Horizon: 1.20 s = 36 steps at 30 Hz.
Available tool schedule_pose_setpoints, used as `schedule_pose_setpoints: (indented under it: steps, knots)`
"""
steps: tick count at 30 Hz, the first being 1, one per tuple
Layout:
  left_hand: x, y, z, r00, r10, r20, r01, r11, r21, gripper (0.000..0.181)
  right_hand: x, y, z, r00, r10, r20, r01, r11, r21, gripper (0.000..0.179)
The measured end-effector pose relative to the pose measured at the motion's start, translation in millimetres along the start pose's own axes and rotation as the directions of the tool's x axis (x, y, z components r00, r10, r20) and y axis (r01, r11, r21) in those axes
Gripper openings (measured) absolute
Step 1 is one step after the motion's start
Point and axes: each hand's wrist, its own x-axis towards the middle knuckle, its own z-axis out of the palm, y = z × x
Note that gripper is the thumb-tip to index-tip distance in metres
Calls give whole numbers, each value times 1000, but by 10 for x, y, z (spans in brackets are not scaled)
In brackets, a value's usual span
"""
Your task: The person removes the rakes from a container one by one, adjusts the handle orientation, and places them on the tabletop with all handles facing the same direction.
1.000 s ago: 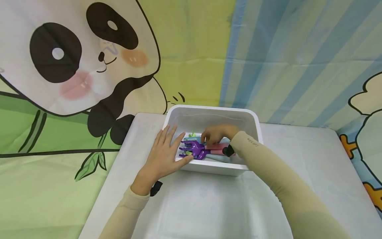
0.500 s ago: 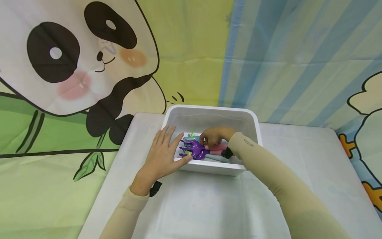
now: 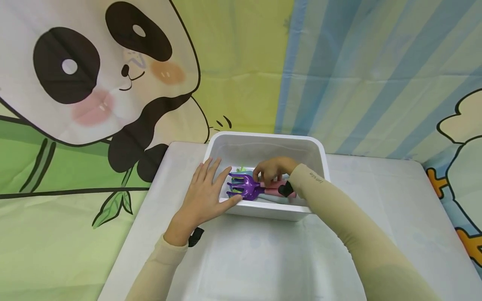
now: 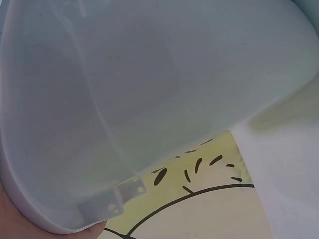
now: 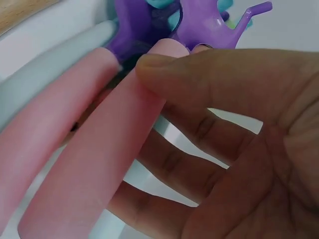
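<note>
A white bin (image 3: pixel 271 211) holds several toy garden tools. My right hand (image 3: pixel 273 170) reaches inside it and pinches the pink handle (image 5: pixel 107 144) of a purple hand rake (image 3: pixel 244 187), thumb on one side and fingers beneath. The rake's tines point left. Beside it lies a second pink handle (image 5: pixel 55 119) joined to another purple tool head (image 5: pixel 133 25), mostly hidden under the rake in the head view. My left hand (image 3: pixel 203 194) rests on the bin's front left corner with fingers straight and spread; the left wrist view shows the bin's outer wall (image 4: pixel 149 89).
Pale blue handles (image 5: pixel 55 74) and a green piece (image 3: pixel 241 169) lie in the bin around the rake. The bin stands on a white-covered table (image 3: pixel 260 255) against a printed panda cloth (image 3: pixel 241 83) at the back.
My right hand has closed on the rake's handle and raised the rake slightly, its head shifting up over the other tools. My left hand stays on the bin's corner.
</note>
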Motion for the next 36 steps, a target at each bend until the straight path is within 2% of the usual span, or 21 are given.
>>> schedule_pose_setpoints:
  steps: [5,12,15,21,27,36]
  knots:
    - [11,-2,1,1000,-8,11,8,1000,-3,93,-64,-10,-73,1000,0,0,0,998,58,40]
    - [8,12,-22,1000,-18,23,18,1000,-12,94,-304,-43,-152,1000,4,25,-6,994,107,42]
    - [1,14,-25,999,-26,28,27,1000,-16,94,-414,-47,-181,1000,-10,13,8,992,123,37]
    - [-7,24,-36,998,-44,43,45,999,-17,93,-670,-67,-257,998,-33,-56,42,985,168,36]
    - [-5,34,-42,997,-54,61,55,998,-20,91,-969,-75,-337,992,-48,-117,67,985,159,41]
    - [-8,38,-69,991,-68,118,69,998,-3,91,-1477,12,-385,968,-99,-230,149,966,210,37]
